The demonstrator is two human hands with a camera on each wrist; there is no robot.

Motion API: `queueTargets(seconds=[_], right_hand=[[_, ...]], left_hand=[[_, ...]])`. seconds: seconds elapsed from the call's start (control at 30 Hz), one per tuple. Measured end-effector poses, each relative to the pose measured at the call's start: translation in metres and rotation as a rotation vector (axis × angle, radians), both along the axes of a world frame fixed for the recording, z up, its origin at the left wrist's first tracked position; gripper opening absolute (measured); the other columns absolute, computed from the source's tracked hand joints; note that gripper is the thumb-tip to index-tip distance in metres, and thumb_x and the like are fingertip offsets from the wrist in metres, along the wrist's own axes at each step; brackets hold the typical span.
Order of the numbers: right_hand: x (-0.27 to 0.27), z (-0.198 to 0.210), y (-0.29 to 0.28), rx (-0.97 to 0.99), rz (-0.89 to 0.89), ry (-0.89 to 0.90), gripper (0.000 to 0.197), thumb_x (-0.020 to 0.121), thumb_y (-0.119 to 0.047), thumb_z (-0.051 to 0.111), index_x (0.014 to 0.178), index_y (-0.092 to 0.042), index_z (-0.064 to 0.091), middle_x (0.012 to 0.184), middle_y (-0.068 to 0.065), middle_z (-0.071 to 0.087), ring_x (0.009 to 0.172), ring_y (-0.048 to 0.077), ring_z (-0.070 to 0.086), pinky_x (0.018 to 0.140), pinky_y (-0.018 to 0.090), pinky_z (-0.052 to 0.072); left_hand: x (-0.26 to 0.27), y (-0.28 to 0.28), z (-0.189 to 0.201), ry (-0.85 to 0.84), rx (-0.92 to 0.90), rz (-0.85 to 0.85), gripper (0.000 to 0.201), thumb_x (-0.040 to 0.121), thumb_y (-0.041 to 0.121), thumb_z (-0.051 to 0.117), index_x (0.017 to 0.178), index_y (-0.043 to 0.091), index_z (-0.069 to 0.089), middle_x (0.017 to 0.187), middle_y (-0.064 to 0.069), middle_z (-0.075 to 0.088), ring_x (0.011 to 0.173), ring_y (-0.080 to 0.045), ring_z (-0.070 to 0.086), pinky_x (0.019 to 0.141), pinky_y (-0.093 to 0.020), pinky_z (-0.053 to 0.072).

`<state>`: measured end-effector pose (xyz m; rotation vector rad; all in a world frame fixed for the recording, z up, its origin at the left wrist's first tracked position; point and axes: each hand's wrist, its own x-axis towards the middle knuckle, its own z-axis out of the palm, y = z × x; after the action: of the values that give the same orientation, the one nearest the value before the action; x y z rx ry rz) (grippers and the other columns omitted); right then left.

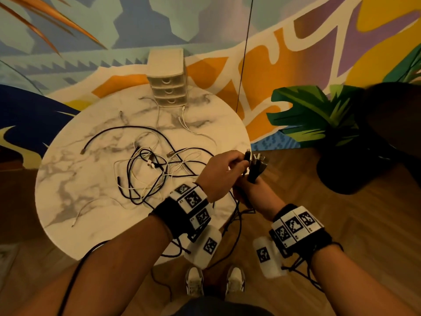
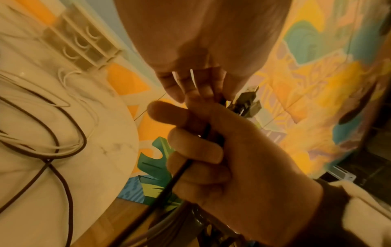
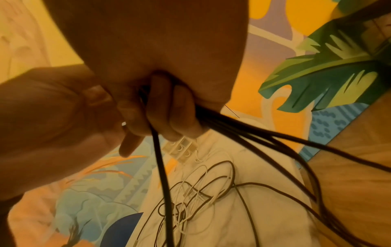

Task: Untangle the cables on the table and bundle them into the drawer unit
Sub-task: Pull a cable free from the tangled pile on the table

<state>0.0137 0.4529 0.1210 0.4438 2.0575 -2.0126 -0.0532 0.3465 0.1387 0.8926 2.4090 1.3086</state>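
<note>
Bright mural wall (image 1: 296,53) behind a round marble table (image 1: 68,179), the drawer unit (image 1: 167,76) at its far edge. Loose tangled cables (image 1: 148,165) lay mid-table. Right hand (image 1: 252,192) clenched a bunch of black cables (image 3: 243,127) off the table's right edge; left hand (image 1: 218,172) pinched their plugs (image 1: 256,161).

hands (image 1: 230,176): 2 | drawer unit (image 1: 168,78): 1, 3 drawers | cables (image 1: 145,165): several, tangled, uncountable

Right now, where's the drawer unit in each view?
Head: drawer unit top centre, at the table's far edge.
Left wrist: upper left, tilted.
Right wrist: centre, below the right hand's fingers.
Shared landmark: the cable tangle.
</note>
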Motion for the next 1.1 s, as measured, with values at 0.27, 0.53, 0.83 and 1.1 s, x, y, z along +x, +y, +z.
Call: queueTargets(seconds=[0.27, 0.53, 0.83, 1.1], right_hand=[[0.005, -0.006, 0.006, -0.019, -0.148, 0.014, 0.035, 0.102, -0.016, 0.035, 0.071, -0.010, 0.050, 0.042, -0.004, 0.043, 0.030, 0.003, 0.036, 0.039, 0.021, 0.031], [-0.009, -0.016, 0.063, -0.174, -0.583, 0.135, 0.061, 0.103, -0.033, 0.029, 0.060, -0.005, 0.062, 0.048, 0.004, 0.060, 0.042, 0.012, 0.054, 0.052, 0.025, 0.044], [0.008, -0.025, 0.117, -0.642, -0.685, 0.203, 0.054, 0.095, -0.040, 0.031, 0.045, -0.020, 0.034, 0.036, -0.007, 0.024, 0.032, 0.009, 0.020, 0.036, 0.020, 0.021], [0.026, 0.020, 0.033, 0.191, -0.056, 0.139, 0.052, 0.099, -0.043, 0.035, 0.060, -0.016, 0.059, 0.048, -0.006, 0.042, 0.042, 0.004, 0.038, 0.053, 0.021, 0.031]], left_hand=[[0.025, -0.005, -0.008, 0.233, -0.065, 0.035, 0.036, 0.088, 0.042, 0.046, 0.114, 0.023, 0.062, 0.103, 0.005, 0.057, 0.094, -0.011, 0.046, 0.082, -0.026, 0.036], [0.057, -0.066, -0.082, -0.328, -0.608, -0.255, 0.014, 0.091, 0.018, 0.048, 0.086, 0.016, 0.061, 0.086, -0.007, 0.067, 0.085, -0.023, 0.064, 0.075, -0.031, 0.050], [-0.016, -0.160, -0.085, -0.306, -0.304, 0.392, 0.033, 0.095, 0.021, 0.052, 0.063, 0.017, 0.060, 0.047, 0.004, 0.054, 0.034, -0.002, 0.041, 0.044, -0.022, 0.037], [0.024, -0.028, 0.033, 0.014, -0.048, 0.301, 0.029, 0.092, 0.030, 0.055, 0.071, 0.014, 0.067, 0.058, 0.002, 0.062, 0.048, -0.002, 0.053, 0.051, -0.018, 0.041]])
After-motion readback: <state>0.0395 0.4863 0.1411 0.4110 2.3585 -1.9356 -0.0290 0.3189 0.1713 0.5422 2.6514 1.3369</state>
